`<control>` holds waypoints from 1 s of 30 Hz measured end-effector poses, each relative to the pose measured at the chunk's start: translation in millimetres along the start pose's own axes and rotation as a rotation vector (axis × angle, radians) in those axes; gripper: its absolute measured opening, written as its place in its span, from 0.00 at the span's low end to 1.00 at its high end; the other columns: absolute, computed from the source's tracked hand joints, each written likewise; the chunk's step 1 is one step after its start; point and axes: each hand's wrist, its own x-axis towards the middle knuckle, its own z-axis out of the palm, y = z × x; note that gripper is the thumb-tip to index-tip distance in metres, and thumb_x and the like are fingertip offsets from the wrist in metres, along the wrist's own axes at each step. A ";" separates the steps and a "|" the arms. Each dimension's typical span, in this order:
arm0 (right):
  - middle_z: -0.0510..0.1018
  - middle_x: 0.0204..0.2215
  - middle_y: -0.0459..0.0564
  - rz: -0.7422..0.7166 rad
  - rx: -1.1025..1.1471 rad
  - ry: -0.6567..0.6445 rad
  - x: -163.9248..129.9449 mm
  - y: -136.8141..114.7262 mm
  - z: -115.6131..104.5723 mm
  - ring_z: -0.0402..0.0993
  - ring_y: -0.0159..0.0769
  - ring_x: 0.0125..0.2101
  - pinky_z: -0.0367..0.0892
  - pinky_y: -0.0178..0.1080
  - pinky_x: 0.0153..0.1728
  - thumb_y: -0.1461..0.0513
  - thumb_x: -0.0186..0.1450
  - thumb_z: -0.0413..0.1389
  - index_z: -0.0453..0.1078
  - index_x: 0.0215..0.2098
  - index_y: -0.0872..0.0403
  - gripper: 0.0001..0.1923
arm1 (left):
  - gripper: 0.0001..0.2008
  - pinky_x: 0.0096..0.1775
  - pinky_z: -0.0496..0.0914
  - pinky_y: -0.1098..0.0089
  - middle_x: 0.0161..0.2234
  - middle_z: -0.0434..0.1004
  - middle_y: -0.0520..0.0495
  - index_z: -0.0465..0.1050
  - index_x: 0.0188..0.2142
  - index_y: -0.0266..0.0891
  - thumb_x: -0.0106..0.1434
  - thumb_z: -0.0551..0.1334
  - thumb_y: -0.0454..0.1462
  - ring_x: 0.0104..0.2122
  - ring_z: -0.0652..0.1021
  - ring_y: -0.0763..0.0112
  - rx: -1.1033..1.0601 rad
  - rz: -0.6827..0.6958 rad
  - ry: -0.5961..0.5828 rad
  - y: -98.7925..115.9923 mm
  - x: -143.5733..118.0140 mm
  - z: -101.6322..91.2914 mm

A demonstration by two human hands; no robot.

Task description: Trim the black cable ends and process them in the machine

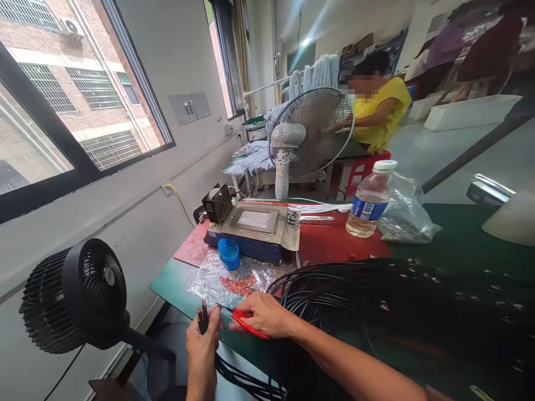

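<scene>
My left hand [203,340] is closed around a bundle of thin black cables [203,318], whose ends point up with reddish wire tips. The cables trail from below this hand toward the right. In my right hand [267,316] is a pair of red-handled scissors [249,324], its slim dark blades pointing left, close to my left fingertips. Whether the blades touch a wire is too small to tell. Just beyond my hands, small red and yellow bits [239,284] lie scattered on a clear plastic sheet [204,281], beside a blue cup [228,254].
A large heap of black cables [376,301] covers the right of the green table [175,281]. Behind stand a metal-topped device [254,234], a small square fan [218,205] and a bottle [368,203]. A black fan [94,295] is at left. A person in yellow [382,111] sits beyond the white fan [288,133].
</scene>
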 end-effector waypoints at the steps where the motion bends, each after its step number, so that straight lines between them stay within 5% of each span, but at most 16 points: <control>1: 0.49 0.15 0.40 -0.004 0.019 -0.006 0.4 0.8 0.0 0.44 0.23 0.19 0.39 0.32 0.20 0.44 0.56 0.48 0.52 0.15 0.57 0.27 | 0.18 0.19 0.48 0.75 0.15 0.61 0.58 0.68 0.26 0.36 0.43 0.62 0.48 0.14 0.55 0.86 0.007 0.004 0.007 0.3 1.1 0.7; 14: 0.48 0.12 0.39 0.041 0.285 -0.006 2.4 3.5 1.4 0.45 0.21 0.16 0.41 0.30 0.17 0.46 0.54 0.53 0.52 0.12 0.57 0.27 | 0.19 0.21 0.47 0.75 0.15 0.61 0.58 0.69 0.31 0.34 0.44 0.63 0.46 0.14 0.56 0.86 0.008 -0.030 -0.076 2.3 14.5 1.3; 21: 0.59 0.09 0.39 0.120 0.877 -0.003 3.0 -4.2 8.2 0.52 0.22 0.10 0.48 0.28 0.12 0.45 0.57 0.49 0.64 0.19 0.58 0.25 | 0.19 0.20 0.47 0.75 0.16 0.55 0.60 0.69 0.38 0.32 0.49 0.62 0.42 0.16 0.56 0.87 -0.249 -0.103 -0.254 -13.1 -4.5 -10.4; 30: 0.63 0.09 0.40 0.075 0.983 -0.240 -8.3 -28.0 17.5 0.55 0.20 0.10 0.48 0.26 0.11 0.49 0.53 0.57 0.64 0.18 0.60 0.22 | 0.13 0.19 0.46 0.78 0.15 0.63 0.57 0.69 0.27 0.32 0.46 0.64 0.41 0.13 0.58 0.88 -0.397 -0.161 -0.147 -37.1 -39.5 -12.3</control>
